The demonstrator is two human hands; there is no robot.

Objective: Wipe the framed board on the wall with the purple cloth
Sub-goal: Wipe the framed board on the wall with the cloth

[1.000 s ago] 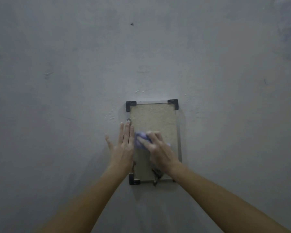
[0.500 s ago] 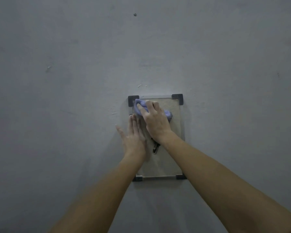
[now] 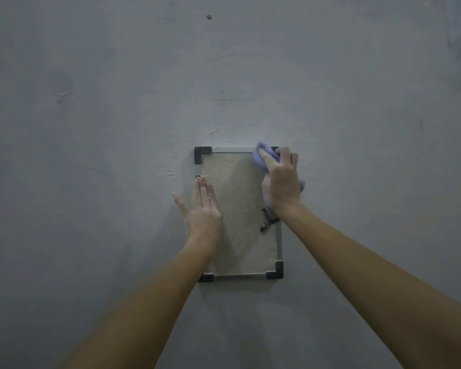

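Hands [image 3: 281, 179] on framed board [image 3: 234, 209]

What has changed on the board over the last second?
The right hand swept the purple cloth from mid-board up to the top left corner, then across to the top right corner. The left hand stayed flat on the board's left edge.

Single head-worn wide-angle view, close, square-on to the grey wall [image 3: 91, 182], no second view.

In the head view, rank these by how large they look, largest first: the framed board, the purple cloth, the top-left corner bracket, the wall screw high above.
1. framed board
2. purple cloth, partly hidden by the right hand
3. top-left corner bracket
4. wall screw
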